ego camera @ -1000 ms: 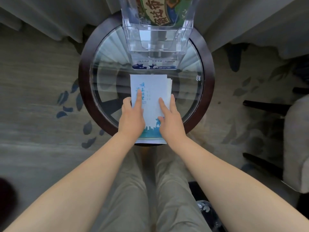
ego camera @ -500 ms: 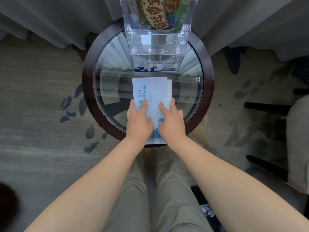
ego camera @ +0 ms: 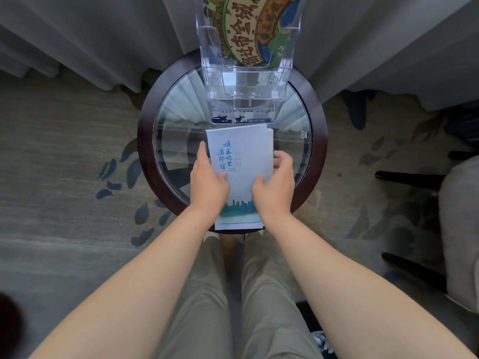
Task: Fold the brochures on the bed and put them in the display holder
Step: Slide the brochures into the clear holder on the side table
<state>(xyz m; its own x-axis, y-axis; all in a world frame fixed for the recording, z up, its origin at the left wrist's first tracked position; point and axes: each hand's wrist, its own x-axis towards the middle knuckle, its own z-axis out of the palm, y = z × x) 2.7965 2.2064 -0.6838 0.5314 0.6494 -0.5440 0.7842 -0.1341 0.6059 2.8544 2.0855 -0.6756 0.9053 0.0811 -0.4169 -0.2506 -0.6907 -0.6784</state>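
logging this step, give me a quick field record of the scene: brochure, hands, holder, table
brochure: folded white brochure with blue lettering, flat on the table, near end over the rim
left hand: grips the brochure's left edge
right hand: grips its right edge
holder: clear display holder at the table's far side, colourful brochure in an upper pocket
table: round glass table, dark rim

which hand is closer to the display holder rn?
Right, slightly. Right hand grips the brochure's right edge, fingers reaching farther toward the display holder; left hand on its left edge.
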